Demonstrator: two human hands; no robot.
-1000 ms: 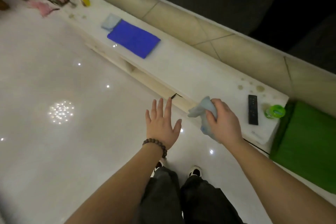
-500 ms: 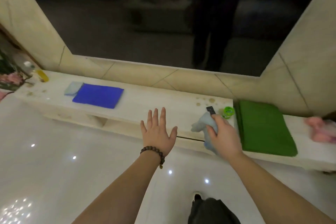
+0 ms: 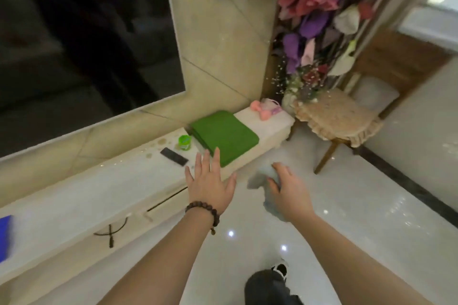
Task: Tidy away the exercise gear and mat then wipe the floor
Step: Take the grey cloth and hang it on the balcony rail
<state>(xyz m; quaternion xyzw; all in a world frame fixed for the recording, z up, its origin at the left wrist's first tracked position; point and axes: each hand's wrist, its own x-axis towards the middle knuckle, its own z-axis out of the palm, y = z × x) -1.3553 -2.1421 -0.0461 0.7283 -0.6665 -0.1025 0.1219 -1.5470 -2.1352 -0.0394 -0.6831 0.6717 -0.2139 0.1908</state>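
My right hand (image 3: pixel 288 190) grips a pale blue cloth (image 3: pixel 260 178) and holds it above the glossy white floor (image 3: pixel 347 218). My left hand (image 3: pixel 210 183), with a bead bracelet at the wrist, hovers open with fingers spread over the front edge of the low white TV bench (image 3: pixel 74 200). A folded green mat (image 3: pixel 223 136) lies on the bench just beyond my left fingers. Pink dumbbells (image 3: pixel 262 109) rest at the bench's far right end, beside something purple that is too blurred to make out.
A black remote (image 3: pixel 174 156) and a small green jar (image 3: pixel 184 142) lie on the bench left of the mat. A blue cloth (image 3: pixel 5 235) shows at the left edge. A cushioned wooden stool (image 3: pixel 337 119) and a tall flower arrangement (image 3: pixel 319 20) stand at right. A dark TV screen (image 3: pixel 81 32) fills the wall.
The view has swung right, bringing the bench's right end, the stool and the flowers into sight. Both hands keep their pose, the right one still on the cloth.
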